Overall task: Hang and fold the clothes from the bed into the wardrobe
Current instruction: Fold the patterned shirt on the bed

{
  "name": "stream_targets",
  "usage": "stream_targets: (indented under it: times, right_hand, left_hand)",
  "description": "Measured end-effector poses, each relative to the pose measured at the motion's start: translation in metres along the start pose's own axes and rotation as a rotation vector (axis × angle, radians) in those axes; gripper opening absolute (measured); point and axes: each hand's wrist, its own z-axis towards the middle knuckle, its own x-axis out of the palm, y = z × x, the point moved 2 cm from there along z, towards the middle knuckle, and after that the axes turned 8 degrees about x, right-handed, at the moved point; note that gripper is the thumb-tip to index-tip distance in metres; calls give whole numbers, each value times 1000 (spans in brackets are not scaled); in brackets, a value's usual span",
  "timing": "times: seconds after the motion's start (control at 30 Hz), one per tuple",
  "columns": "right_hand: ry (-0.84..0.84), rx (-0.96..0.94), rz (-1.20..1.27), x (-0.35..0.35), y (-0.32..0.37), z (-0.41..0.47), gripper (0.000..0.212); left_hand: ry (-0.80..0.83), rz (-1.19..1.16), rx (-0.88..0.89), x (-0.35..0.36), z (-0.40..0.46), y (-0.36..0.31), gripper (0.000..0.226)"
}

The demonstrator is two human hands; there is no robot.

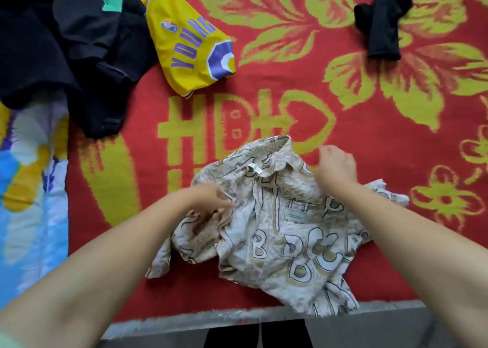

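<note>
Red and yellow-green blanket [303,64] is covering the bed, and most of the job is looking undone: no wardrobe is showing, and clothes are lying loose. At lower centre, a beige patterned shirt [277,231] is lying crumpled near the bed's edge, collar upward, hem rumpled, not yet folded. The left hand [211,202] is pinching its left shoulder with curled fingers; the right hand [335,168] is resting over its right shoulder, whether gripping cannot be told. At upper left, a yellow jersey [190,43] and dark clothes [66,51] are waiting; a black garment [383,22] is lying upper right.
</note>
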Motion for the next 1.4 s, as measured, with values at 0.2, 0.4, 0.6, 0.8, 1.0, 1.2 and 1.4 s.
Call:
stream_targets:
  times: [0.2, 0.4, 0.6, 0.8, 1.0, 1.2, 1.4]
  right_hand:
    - [262, 122, 422, 16, 95, 30, 65]
    - [343, 30, 367, -4, 64, 36, 19]
    - [341, -100, 72, -117, 54, 0, 17]
    - [220, -81, 464, -300, 52, -43, 20]
    - [355, -370, 1060, -400, 39, -83, 9]
    - [-352, -522, 474, -469, 28, -132, 8]
    - [-700, -504, 554, -533, 3, -176, 16]
  left_hand:
    - [-699, 50, -90, -44, 39, 6, 35]
    - [-580, 66, -89, -32, 39, 20, 10]
    - [-559, -54, -60, -101, -42, -25, 16]
    - [-643, -872, 115, -193, -181, -109, 18]
    - [-681, -1045, 556, -247, -274, -146, 28]
    - [-1166, -307, 540, -266, -347, -174, 45]
    - [-1511, 56, 488, -276, -428, -212, 20]
